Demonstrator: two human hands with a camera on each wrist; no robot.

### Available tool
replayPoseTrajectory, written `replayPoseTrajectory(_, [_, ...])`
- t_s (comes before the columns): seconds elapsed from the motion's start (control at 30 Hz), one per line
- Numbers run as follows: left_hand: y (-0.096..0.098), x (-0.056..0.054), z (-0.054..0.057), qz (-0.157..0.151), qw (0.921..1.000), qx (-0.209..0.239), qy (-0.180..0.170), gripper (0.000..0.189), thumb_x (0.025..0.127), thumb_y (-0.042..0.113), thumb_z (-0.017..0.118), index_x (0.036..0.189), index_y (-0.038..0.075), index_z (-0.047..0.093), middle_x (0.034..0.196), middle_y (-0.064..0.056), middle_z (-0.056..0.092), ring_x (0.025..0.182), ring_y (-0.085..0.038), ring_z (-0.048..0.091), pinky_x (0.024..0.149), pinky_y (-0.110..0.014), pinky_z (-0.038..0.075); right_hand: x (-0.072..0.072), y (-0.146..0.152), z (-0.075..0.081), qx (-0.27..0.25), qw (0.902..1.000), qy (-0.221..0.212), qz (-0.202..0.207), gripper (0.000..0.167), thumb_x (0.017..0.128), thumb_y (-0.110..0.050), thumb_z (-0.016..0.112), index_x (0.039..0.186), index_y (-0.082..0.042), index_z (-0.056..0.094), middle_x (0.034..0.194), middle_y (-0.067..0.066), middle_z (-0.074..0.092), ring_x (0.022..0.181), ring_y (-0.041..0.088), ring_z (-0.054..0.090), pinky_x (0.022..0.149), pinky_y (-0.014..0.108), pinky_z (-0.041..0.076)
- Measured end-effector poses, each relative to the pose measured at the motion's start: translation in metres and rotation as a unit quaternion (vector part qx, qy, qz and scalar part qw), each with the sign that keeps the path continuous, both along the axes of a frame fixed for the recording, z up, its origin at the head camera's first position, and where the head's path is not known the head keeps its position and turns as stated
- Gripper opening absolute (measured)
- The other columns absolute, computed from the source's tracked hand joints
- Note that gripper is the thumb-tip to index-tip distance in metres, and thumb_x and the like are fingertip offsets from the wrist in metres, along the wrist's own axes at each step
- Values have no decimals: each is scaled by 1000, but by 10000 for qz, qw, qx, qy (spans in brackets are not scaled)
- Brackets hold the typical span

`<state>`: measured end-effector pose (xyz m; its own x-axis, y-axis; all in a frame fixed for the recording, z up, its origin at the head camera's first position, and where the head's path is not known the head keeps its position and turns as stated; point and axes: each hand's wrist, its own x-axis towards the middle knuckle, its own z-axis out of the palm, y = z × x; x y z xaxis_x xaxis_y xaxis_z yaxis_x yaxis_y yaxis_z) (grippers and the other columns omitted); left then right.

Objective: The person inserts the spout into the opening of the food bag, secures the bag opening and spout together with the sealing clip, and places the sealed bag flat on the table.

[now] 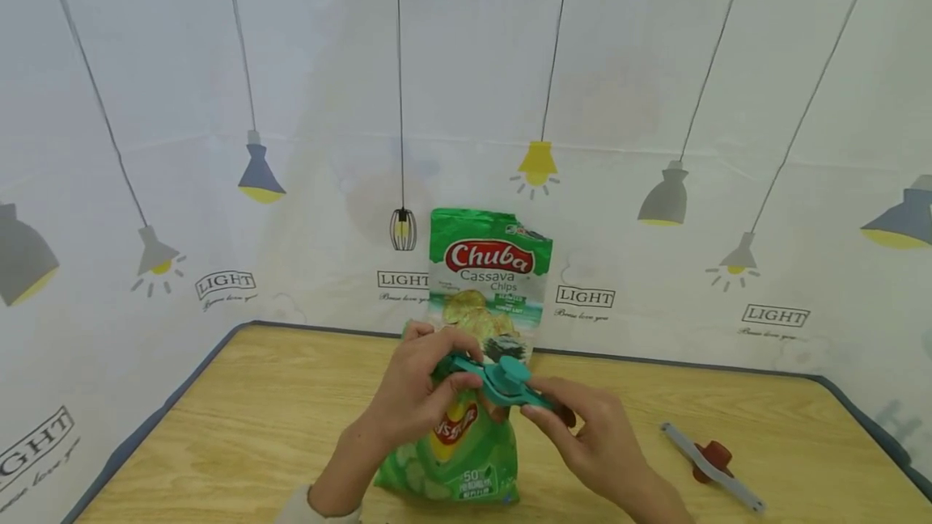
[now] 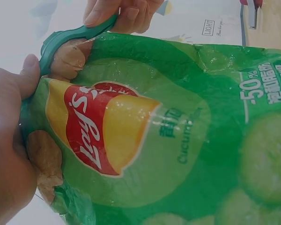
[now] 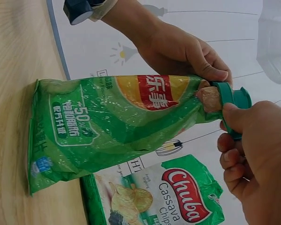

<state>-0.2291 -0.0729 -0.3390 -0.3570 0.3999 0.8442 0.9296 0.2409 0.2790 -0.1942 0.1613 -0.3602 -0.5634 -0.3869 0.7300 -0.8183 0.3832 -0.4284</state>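
A green Lay's cucumber chip bag (image 1: 466, 471) stands upright on the table. A teal bag clip (image 1: 508, 378) with a round knob lies across its top, where crinkled brown-looking bag material shows beside the clip in the right wrist view. My left hand (image 1: 415, 386) grips the clip and bag top at the left end, thumb in front. At the clip's other end, my right hand (image 1: 593, 435) pinches it between thumb and fingers. Both hands appear in the right wrist view, the left hand (image 3: 178, 51) beyond the bag. Whether the clip is fully closed, I cannot tell.
Behind the Lay's bag, a green and white Chuba cassava chips bag (image 1: 484, 265) with a torn top corner leans near the wall. A grey bag clip with a dark red knob (image 1: 713, 463) lies on the wooden table (image 1: 240, 419) at the right. A lamp-patterned sheet (image 1: 466, 63) hangs behind.
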Motion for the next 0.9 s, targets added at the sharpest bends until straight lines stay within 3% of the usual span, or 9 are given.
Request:
replayPoseTrajectory(0.2, [-1, -2, 0, -17, 10000, 69, 69, 19, 93, 32, 56, 100, 15, 60, 89, 6, 66, 78, -4, 59, 75, -33, 25, -3, -2, -6, -432, 9983, 360, 123, 37, 81, 6, 71, 116, -4, 68, 75, -8, 59, 56, 1, 40, 50, 14, 37])
replayPoseTrajectory(0.47, [0, -2, 0, 0, 9999, 129, 40, 20, 93, 32, 55, 100, 14, 60, 89, 5, 67, 78, -5, 60, 75, -34, 25, -6, -6, -15, -932, 9919, 823, 250, 32, 85, -2, 70, 118, 0, 67, 68, -9, 50, 55, 1, 37, 49, 15, 34])
replayPoseTrajectory(0.7, [1, -1, -1, 40, 9998, 151, 78, 22, 93, 34, 54, 100, 14, 59, 87, 5, 66, 78, -5, 60, 76, -34, 25, -8, -9, -18, -1182, 9878, 861, 528, 31, 89, -5, 67, 118, 2, 66, 66, -3, 52, 53, 3, 39, 47, 15, 36])
replayPoseTrajectory(0.9, [1, 1, -1, 167, 9997, 187, 9, 23, 93, 34, 54, 101, 14, 59, 87, 6, 66, 79, -6, 60, 77, -34, 26, -7, -10, -18, -1157, 9877, 922, 501, 30, 89, -6, 66, 118, 2, 66, 65, -4, 51, 53, 3, 39, 47, 14, 35])
